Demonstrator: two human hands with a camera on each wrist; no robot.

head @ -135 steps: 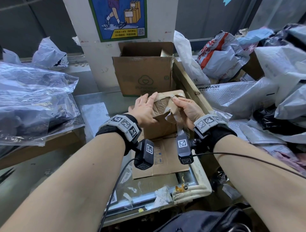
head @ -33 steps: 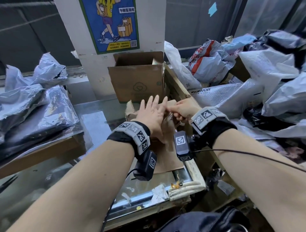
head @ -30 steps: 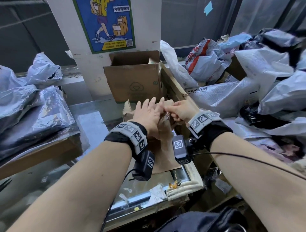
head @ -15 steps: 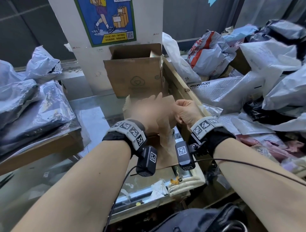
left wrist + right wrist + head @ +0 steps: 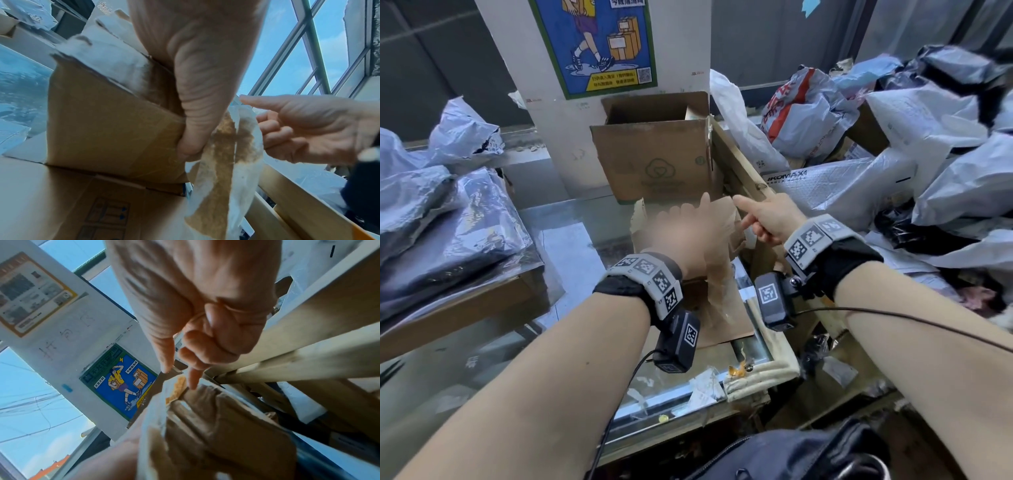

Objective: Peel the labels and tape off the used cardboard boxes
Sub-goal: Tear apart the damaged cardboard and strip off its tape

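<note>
Left hand [image 5: 197, 91] grips the box [image 5: 107, 123] at frame centre, thumb curled on its edge. Peeled tape strip [image 5: 228, 162] hangs vertically just right. Right hand [image 5: 308, 129], index out, others curled, is nearer, holding nothing.

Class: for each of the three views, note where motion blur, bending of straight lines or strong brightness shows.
Head view: left hand smeared, right hand sharp. Left wrist view: window bars curve, box flap soft. Right wrist view: bright sky, poster tilted.
</note>
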